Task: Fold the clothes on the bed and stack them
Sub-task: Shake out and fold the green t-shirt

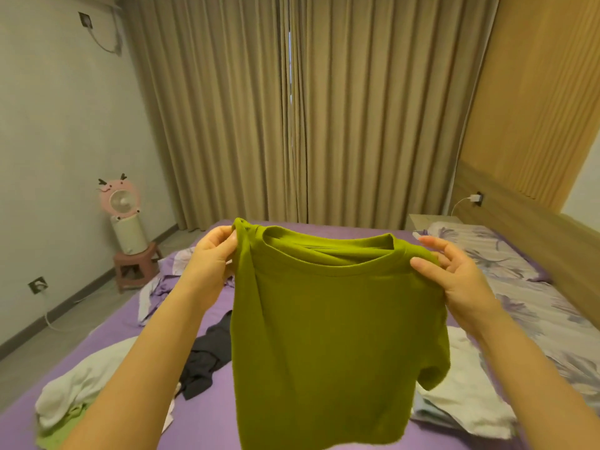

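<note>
So rn the olive-green short-sleeve cotton t-shirt [334, 336] is up in the air over the purple bed sheet [207, 420], held by both shoulders. Left hand [211, 261] pinches the left shoulder seam between thumb and fingers, fabric bunched a bit there. Right hand [461, 280] has the thumb pressed on the right shoulder w/ fingers curled behind, index sticking out looser. So both are grasping the shirt, neither let go.

Key thing imo: the shirt's long axis runs straight down from the hands, collar on top, hem hanging near the bottom of the view, just above the sheet. Shoulder line runs left-right between the two hands, left side a bit higher. Both hands look about equally near the body, so neither has the edge. Next move prob means lowering it flat onto the bare purple patch right below, hem landing first at the near side.

Other stuff on the bed: a dark grey crumpled garment [207, 355] left of the shirt, a white bunched-up cloth [81, 384] near left, and a pale white folded-ish piece [464, 407] near right. Nothing stacked yet afaict.
</note>
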`<state>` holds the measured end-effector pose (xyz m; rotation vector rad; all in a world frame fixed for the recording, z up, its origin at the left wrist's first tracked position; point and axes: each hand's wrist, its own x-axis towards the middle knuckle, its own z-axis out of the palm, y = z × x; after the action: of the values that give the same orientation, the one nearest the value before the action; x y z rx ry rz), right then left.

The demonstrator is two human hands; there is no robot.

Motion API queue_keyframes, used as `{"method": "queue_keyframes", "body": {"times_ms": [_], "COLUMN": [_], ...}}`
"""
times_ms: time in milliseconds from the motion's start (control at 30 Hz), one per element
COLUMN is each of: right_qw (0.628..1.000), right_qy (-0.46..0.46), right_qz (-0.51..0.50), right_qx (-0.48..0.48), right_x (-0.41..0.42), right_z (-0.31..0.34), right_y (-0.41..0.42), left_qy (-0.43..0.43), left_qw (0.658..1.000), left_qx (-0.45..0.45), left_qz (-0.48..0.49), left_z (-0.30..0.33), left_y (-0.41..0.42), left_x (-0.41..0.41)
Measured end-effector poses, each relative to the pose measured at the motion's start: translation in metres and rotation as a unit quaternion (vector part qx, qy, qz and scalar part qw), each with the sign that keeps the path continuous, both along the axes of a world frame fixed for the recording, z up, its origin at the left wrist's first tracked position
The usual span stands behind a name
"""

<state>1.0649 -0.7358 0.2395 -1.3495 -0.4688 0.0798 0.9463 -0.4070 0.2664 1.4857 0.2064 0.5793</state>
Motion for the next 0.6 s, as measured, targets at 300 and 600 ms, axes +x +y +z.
{"method": "queue_keyframes", "body": {"times_ms": [300,600], "right_qw": [0.988,0.999], "right_qy": [-0.059,-0.037], "right_qz": [0.000,-0.004], "right_qx": [-0.141,-0.004], "right_x": [0.012,0.029], "right_z": [0.011,0.017], "right_y": [-0.009,-0.007], "left_qy": [0.005,0.025], "left_qw": [0.997,0.996], "left_qx": [-0.045,0.017], "left_qz": [0.062,0.088], "left_z": [0.003,0.010], "left_y": [0.006,0.003], "left_x": [0.000,-0.006]}}
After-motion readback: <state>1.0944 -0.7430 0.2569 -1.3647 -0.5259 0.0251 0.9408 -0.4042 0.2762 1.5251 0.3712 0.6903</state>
